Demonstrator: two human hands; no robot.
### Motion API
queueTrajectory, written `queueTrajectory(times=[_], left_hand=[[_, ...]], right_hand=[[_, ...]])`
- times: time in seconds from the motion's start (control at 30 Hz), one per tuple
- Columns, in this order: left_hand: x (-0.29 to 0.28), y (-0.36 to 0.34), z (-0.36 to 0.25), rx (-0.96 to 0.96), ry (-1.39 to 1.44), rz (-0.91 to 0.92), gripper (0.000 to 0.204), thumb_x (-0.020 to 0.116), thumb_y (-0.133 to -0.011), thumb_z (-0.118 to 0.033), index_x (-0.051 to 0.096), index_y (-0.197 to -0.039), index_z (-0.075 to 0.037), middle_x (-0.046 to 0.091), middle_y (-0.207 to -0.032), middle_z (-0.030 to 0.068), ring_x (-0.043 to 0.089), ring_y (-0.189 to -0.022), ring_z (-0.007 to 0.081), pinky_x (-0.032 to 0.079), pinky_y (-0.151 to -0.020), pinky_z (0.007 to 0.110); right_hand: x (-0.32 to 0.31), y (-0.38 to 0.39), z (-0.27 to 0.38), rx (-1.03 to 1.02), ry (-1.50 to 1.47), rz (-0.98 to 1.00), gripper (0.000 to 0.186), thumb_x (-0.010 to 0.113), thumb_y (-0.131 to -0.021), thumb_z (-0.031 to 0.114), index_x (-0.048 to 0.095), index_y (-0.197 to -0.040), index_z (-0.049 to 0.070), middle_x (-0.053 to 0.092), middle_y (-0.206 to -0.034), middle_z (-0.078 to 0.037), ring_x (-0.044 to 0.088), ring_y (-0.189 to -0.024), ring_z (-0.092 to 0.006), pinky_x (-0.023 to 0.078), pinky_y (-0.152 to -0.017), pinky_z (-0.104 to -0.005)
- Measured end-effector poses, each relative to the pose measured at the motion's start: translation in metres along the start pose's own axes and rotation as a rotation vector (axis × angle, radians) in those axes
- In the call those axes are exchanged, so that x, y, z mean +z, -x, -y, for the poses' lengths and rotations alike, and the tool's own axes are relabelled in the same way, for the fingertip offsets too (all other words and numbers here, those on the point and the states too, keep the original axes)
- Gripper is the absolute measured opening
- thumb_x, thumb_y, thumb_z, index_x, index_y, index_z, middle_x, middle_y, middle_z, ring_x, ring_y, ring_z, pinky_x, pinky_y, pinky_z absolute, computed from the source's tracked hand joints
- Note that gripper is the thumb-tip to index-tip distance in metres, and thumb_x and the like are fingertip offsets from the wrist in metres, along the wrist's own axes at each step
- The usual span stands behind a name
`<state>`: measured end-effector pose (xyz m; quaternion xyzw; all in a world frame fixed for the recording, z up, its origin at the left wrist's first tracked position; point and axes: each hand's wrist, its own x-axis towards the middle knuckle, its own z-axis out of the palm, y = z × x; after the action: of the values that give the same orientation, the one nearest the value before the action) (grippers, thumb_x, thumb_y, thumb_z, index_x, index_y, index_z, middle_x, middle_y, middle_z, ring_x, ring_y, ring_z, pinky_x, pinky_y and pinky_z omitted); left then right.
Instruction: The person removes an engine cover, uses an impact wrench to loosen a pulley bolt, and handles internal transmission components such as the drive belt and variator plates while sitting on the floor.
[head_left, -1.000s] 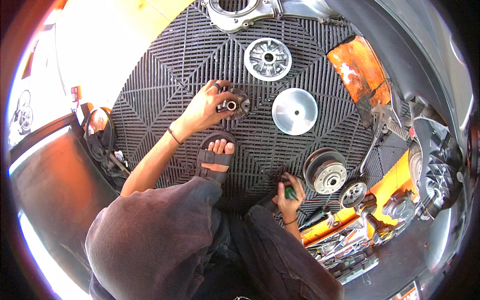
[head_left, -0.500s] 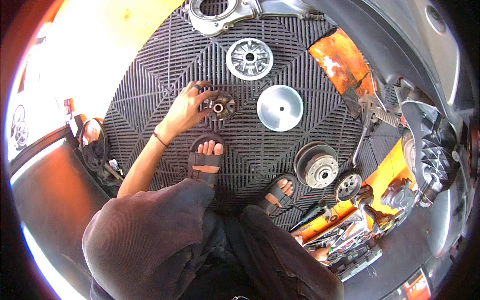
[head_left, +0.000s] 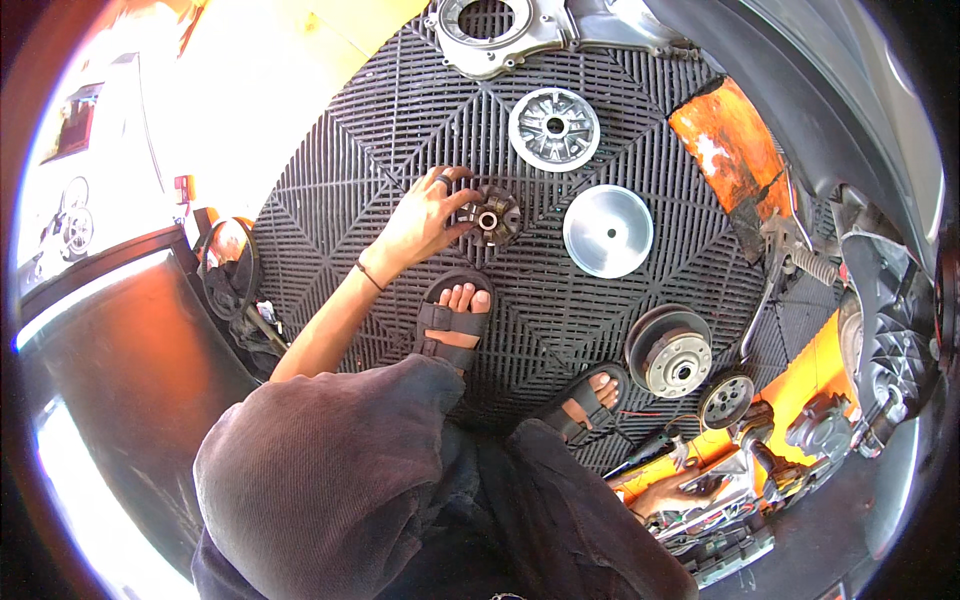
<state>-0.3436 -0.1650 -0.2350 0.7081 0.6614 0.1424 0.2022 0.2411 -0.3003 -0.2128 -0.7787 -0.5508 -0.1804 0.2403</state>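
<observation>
My left hand [head_left: 428,220] grips the left edge of a dark, slotted ramp plate [head_left: 489,219] with a hub in its middle, thumb on the near side and fingers on the far side. The plate is on or just above the black mat. Beyond it lies a silver ribbed variator half [head_left: 529,133]; to its right rests a smooth silver pulley disc [head_left: 608,250]. My right hand [head_left: 668,497] is at the lower right, among the tools in the tray, beside a grey metal object. My leg partly covers it, and its fingertips are unclear.
A clutch pulley assembly [head_left: 676,360] and a small dark wheel [head_left: 726,401] sit near my right foot. A drill [head_left: 775,465] lies by the orange-edged tool tray [head_left: 645,478]. At the far side is a metal engine cover [head_left: 483,55]. Scooter bodywork [head_left: 800,110] borders the right.
The view has shifted, so the mat and parts appear farther right. My left hand keeps its hold on the ramp plate. In the tray, my right hand has moved farther in among the tools.
</observation>
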Motion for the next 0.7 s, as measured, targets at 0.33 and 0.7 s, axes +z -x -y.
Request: queueTrajectory(times=[0.33, 0.7], left_hand=[[0.013, -0.005, -0.007, 0.077, 0.05, -0.043, 0.04, 0.083, -0.072, -0.019, 0.071, -0.109, -0.008, 0.067, -0.106, 0.0085, 0.059, -0.108, 0.0268, 0.047, -0.096, 0.041], [0.024, 0.014, -0.11, 0.308, 0.722, 0.389, 0.035, 0.077, -0.083, -0.025, 0.071, -0.112, -0.006, 0.069, -0.109, 0.0109, 0.06, -0.111, 0.0298, 0.045, -0.102, 0.041]], right_hand=[[0.017, -0.01, 0.157, -0.264, -0.706, 0.536, 0.04, 0.054, -0.094, 0.002, 0.043, -0.132, -0.004, 0.049, -0.129, -0.018, 0.056, -0.093, -0.0228, 0.048, -0.083, -0.0345], [0.039, 0.007, 0.241, 1.232, -1.534, 1.789, 0.045, 0.045, -0.105, 0.036, 0.042, -0.138, 0.005, 0.06, -0.095, -0.014, 0.057, -0.069, -0.0197, 0.044, -0.055, -0.027]])
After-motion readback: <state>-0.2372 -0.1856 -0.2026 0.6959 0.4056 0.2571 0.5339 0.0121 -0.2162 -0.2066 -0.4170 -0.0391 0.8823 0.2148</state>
